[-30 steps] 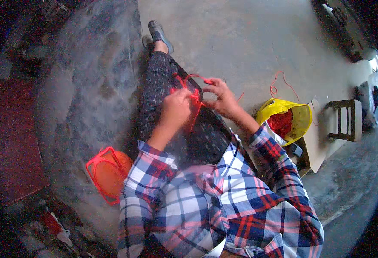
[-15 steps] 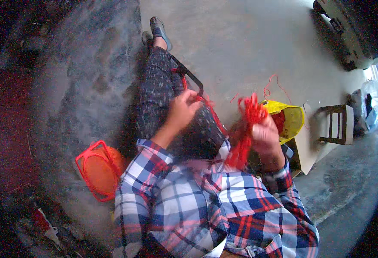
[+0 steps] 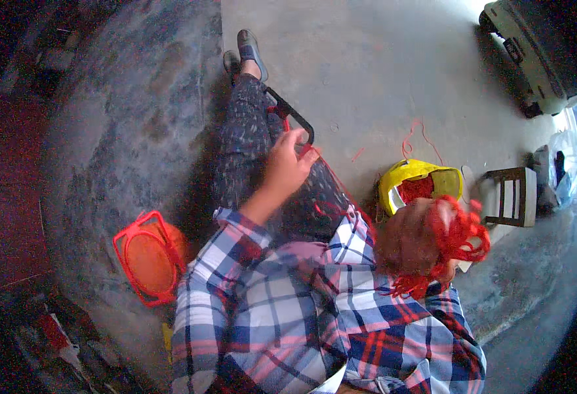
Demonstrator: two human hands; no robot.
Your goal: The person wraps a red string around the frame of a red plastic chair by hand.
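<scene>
From the head view, your left hand (image 3: 287, 167) rests out over your lap, fingers curled onto the near edge of the dark rectangular wire frame (image 3: 293, 115) that lies along your patterned trouser legs (image 3: 249, 151); it holds that frame steady. Your right hand (image 3: 412, 241) is raised close to the camera, closed around a tangled bundle of red plastic cord (image 3: 458, 238), with loops spilling out past the fingers on the right and below. A thin strand of the same red cord (image 3: 338, 186) runs taut from the frame back toward that raised hand.

A second ago both hands were together at the frame, working the cord on your lap. Half a second ago the right hand was already lifting away with the bundle; now it is higher and nearer your face, and the strand between hand and frame looks drawn straight. I judge this as a length being pulled through and tightened.

Just right of your legs, on the concrete floor (image 3: 367, 59), sits a yellow plastic bowl (image 3: 418, 176) with more red cord inside. A small wooden stool (image 3: 508, 196) stands beyond it. At your left lies an orange plastic woven basket (image 3: 149, 256).
</scene>
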